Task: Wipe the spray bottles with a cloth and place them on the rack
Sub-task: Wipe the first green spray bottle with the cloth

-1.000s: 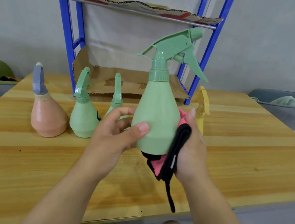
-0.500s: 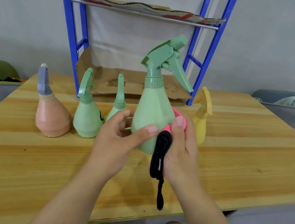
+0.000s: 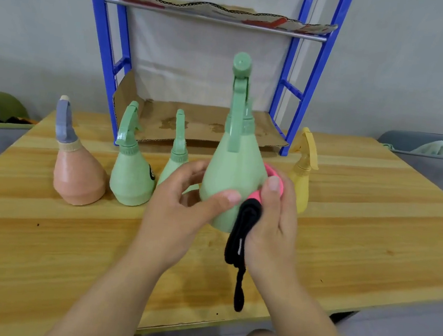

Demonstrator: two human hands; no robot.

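- My left hand [image 3: 179, 210], at lower middle of the frame, gripped the green spray bottle [image 3: 234, 177] low on its body, thumb across the front and fingers curled behind.
- My right hand [image 3: 271, 228] pinched the pink-and-black cloth [image 3: 243, 234] against the bottle's right flank, thumb on top. A black tail of it hung down over the bench [image 3: 40, 244].
- The bottle stood upright at centre frame, its nozzle turned toward me. I could not tell whether its base touched the bench.
- Behind it a row crossed the middle: a peach bottle [image 3: 78, 176] at left, a second green bottle [image 3: 131, 177], a third green bottle [image 3: 176, 151], and a yellow bottle [image 3: 300, 182] partly hidden by my right hand.
- At the top, the blue rack [image 3: 103, 52] stood at the bench's far edge, and its cardboard [image 3: 205, 127] lining carried no bottle.
- I judged the job barely begun: one bottle in mid-wipe, four waiting, none racked.
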